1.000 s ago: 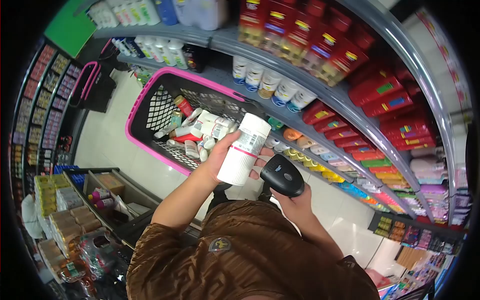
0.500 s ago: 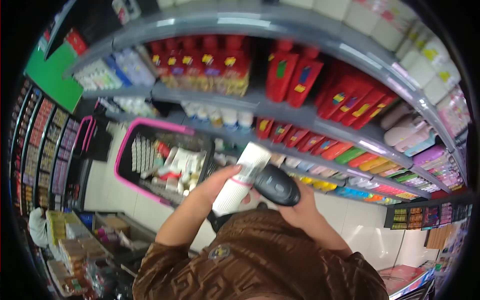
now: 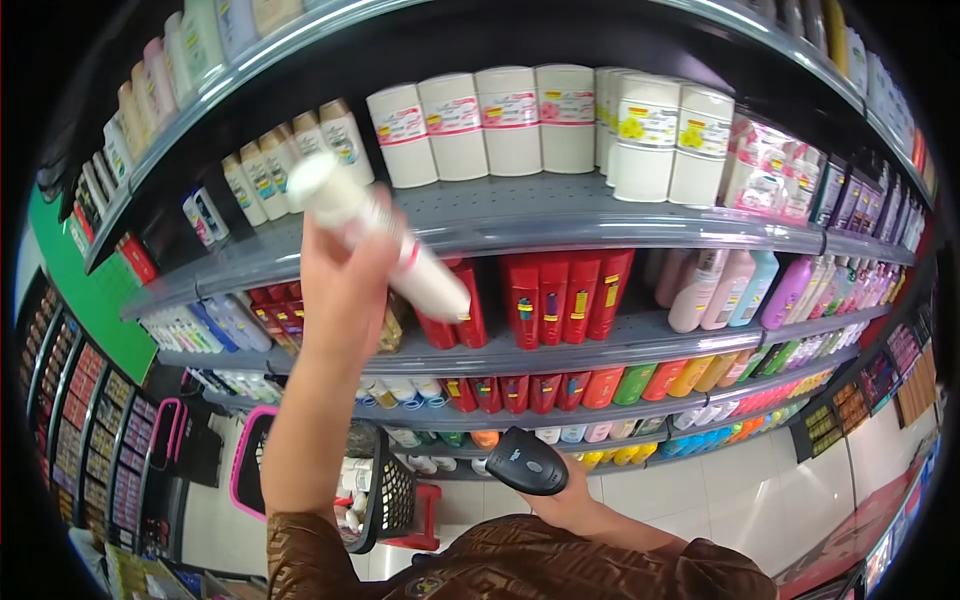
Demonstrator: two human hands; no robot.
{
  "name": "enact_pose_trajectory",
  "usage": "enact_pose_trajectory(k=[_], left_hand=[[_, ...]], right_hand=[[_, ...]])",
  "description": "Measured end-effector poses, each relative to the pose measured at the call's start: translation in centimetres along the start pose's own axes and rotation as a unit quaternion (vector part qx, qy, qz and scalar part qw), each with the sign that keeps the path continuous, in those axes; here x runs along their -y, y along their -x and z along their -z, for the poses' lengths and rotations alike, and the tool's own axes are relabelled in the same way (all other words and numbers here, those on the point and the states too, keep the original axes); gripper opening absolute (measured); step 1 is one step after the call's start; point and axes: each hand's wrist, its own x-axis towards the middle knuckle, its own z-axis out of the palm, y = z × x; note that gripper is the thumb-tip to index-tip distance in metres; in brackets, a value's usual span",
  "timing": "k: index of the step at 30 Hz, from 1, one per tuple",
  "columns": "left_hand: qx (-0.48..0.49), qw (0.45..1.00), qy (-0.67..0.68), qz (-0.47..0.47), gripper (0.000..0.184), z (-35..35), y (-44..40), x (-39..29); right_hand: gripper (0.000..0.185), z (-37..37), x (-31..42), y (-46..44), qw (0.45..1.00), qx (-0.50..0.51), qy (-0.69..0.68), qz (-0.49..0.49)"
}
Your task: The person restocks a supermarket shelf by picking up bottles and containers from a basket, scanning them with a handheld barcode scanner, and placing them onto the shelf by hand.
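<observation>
White container (image 3: 428, 280), perhaps a bottle, has risen clasped in the left hand (image 3: 345, 275), away from the scanner (image 3: 527, 462) the right hand (image 3: 572, 502) grips.

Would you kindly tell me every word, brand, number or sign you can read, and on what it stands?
No text reads clearly.
Black handheld device in the right hand: pale marking, too small.
White bottle in the left hand: label blurred.
White containers: printed labels, too small.
Red bottles: tags, too small.
</observation>
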Motion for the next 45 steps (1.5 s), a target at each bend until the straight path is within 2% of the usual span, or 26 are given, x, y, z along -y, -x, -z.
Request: enact_pose_trajectory(k=[1, 7, 9, 10, 11, 14, 17, 19, 20, 21, 23, 25, 27, 32, 39, 45], left_hand=[[0.01, 1.0, -0.022, -0.02, 0.06, -1.2, -2.6, 0.4], [0.063, 0.998, -0.015, -0.015, 0.062, -8.4, -11.8, 7.3], [0.035, 0.995, -0.072, 0.066, 0.061, -10.4, -12.7, 9.9], [0.062, 0.991, -0.095, 0.074, 0.059, -11.0, -12.6, 10.3], [0.084, 0.99, -0.076, 0.086, 0.059, -11.3, -12.4, 10.9], [0.111, 0.985, -0.101, 0.082, 0.057, -11.9, -13.6, 12.2], [0.105, 0.979, -0.146, 0.098, 0.057, -9.8, -14.5, 12.7], [0.179, 0.941, -0.285, 0.047, 0.065, -9.0, -13.8, 11.9], [0.168, 0.925, -0.339, 0.027, 0.057, -8.6, -12.5, 10.9], [0.162, 0.925, -0.343, 0.026, 0.057, -7.6, -12.9, 10.8], [0.272, 0.856, -0.42, 0.127, 0.045, -5.9, -13.7, 10.6], [0.237, 0.87, -0.416, 0.118, 0.04, -6.4, -13.3, 10.6], [0.262, 0.847, -0.449, 0.109, 0.045, -7.0, -14.0, 11.4], [0.259, 0.832, -0.479, 0.108, 0.051, -8.4, -14.7, 12.8], [0.22, 0.818, -0.529, 0.055, 0.047, -8.8, -14.4, 13.7], [0.218, 0.805, -0.55, 0.049, 0.045, -8.9, -14.1, 13.3]], right_hand=[[0.044, 0.4, -0.1, 0.1, 1.0, -0.005, 0.003, 0.001], [0.044, 1.2, 0.3, 1.0, 0.999, -0.023, 0.016, -0.02], [0.042, 1.4, 0.5, 1.5, 0.999, -0.032, -0.001, -0.034], [0.039, 1.6, 1.1, 1.6, 0.999, -0.044, 0.006, -0.018], [0.039, 1.7, 1.4, 2.2, 0.997, -0.072, 0.016, -0.025], [0.037, 2.7, 1.5, 2.6, 0.997, -0.055, 0.04, -0.036], [0.038, 2.5, 0.9, 3.3, 0.994, -0.077, 0.063, -0.035], [0.038, 2.7, 1.8, 3.3, 0.994, -0.073, 0.071, -0.029], [0.038, 3.0, 2.2, 3.3, 0.992, -0.083, 0.084, -0.032], [0.038, 3.1, 2.1, 3.4, 0.993, -0.076, 0.083, -0.03], [0.038, 3.1, 2.0, 3.7, 0.991, -0.091, 0.071, -0.066], [0.038, 2.9, 2.0, 3.6, 0.991, -0.087, 0.079, -0.069], [0.038, 2.7, 1.8, 3.5, 0.993, -0.08, 0.064, -0.064], [0.038, 2.5, 2.5, 3.2, 0.994, -0.068, 0.063, -0.055], [0.038, 3.0, 1.1, 4.0, 0.994, -0.066, 0.083, -0.028], [0.038, 3.3, 0.5, 4.5, 0.993, -0.06, 0.077, -0.06]])
